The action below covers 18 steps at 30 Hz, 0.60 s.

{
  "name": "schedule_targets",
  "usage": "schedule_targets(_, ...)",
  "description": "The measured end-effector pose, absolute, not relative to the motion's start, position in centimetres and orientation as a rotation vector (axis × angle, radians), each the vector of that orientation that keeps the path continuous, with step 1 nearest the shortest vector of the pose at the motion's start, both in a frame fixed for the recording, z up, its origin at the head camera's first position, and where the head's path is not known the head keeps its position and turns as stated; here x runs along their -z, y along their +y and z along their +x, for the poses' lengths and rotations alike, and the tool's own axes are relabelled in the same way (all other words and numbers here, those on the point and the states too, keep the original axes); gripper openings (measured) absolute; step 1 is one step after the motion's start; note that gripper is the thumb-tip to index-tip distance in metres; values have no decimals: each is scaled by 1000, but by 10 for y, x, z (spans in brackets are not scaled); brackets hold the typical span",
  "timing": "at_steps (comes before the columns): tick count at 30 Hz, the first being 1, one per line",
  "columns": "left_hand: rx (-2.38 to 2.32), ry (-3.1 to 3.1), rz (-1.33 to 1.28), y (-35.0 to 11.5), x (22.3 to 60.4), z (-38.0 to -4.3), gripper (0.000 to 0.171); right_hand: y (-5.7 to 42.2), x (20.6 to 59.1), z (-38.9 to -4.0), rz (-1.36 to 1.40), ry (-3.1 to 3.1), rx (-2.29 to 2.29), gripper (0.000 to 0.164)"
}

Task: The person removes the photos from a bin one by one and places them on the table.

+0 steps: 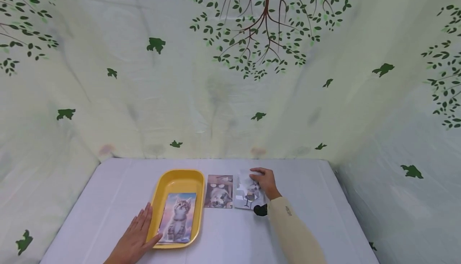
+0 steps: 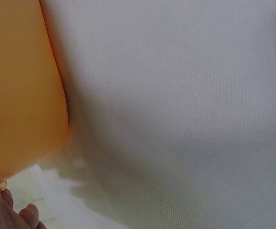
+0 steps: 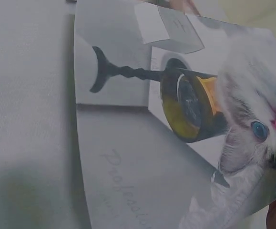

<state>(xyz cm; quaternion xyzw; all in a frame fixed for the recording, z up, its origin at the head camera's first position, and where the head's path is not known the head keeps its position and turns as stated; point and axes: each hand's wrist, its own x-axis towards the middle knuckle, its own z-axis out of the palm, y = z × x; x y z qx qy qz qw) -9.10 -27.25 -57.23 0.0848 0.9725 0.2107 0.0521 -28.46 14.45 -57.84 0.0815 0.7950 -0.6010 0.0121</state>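
Observation:
In the head view my left hand rests against the left side of a yellow tray, fingers straight and thumb over the near-left rim. Inside the tray lies a picture card of a sitting kitten. My right hand pinches a picture card of a white kitten and a dark goblet by its far part. The right wrist view shows that card close up, slightly bowed, with fingertips at its right edge. To its left a picture card of an animal's face lies flat, beside the tray.
A white cloth covers the table. Behind it hangs a pale curtain with leaf and branch prints, which also encloses both sides. A black rounded object sits at my right wrist.

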Motion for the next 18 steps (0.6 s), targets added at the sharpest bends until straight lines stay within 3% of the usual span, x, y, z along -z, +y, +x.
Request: schedule_targets(18,-645,2947,221,-273,574,-90,97,133,603,-292,225,2576,1660,14)
